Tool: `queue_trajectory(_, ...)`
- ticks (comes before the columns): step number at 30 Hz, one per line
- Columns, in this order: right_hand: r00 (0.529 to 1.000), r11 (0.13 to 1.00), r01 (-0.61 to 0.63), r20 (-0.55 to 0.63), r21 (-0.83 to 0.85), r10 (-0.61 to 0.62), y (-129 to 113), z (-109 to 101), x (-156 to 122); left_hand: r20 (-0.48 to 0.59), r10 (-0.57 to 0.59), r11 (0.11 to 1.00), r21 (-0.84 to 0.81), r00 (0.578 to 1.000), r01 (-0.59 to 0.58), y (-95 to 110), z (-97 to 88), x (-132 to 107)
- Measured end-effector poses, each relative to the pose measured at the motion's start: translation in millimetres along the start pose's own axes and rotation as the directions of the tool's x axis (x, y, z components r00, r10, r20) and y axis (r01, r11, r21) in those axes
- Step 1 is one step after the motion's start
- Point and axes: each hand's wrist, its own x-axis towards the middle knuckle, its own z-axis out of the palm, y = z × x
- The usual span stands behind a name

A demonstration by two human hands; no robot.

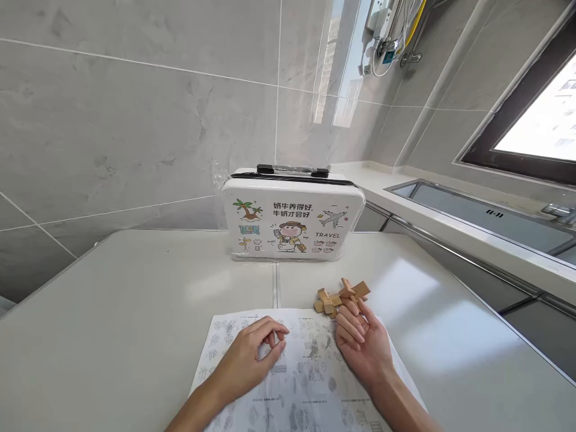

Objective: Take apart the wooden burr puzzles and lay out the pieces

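As I watch remotely, my left hand (258,354) is half-curled and empty over the printed sheet (299,381) | right hand (366,345) palm-up, loosely curled, holding nothing | wooden blocks (348,292) on the bench (135,312), right at its fingertips; contact, I can't tell

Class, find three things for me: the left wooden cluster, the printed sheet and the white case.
Left wooden cluster (328,302): head view, its middle.
Printed sheet (306,372): head view, between the hands.
White case (293,223): head view, decorated front.
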Motion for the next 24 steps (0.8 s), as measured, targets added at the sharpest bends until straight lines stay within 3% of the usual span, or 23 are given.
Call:
queue_trajectory(8, 0.995, 0.973, 0.100, -0.006, -0.209, -0.104, 2, 4, 1, 0.023, -0.014, 1.000, 0.012, 1.000, 0.014, 0, -1.1, 0)
queue_trajectory(12, 0.979, 0.895, 0.175, -0.022, -0.411, -0.201, 9, 10, -2, 0.023, -0.010, 1.000, 0.012, 1.000, 0.009, 2, -1.7, 0)
queue_trajectory(17, 0.963, 0.700, 0.231, 0.057, -0.676, -0.263, 22, 11, -10, 0.011, 0.014, 1.000, 0.027, 1.000, -0.014, 1, -1.0, 1)
queue_trajectory(20, 0.973, 0.556, 0.207, 0.113, -0.805, -0.199, 29, 7, -17, 0.010, 0.019, 0.999, 0.033, 1.000, -0.020, 1, -0.6, 1)
queue_trajectory(24, 0.984, 0.287, 0.178, 0.168, -0.941, -0.061, 31, 5, -25, -0.012, -0.008, 1.000, -0.010, 1.000, 0.008, 1, -0.7, 0)
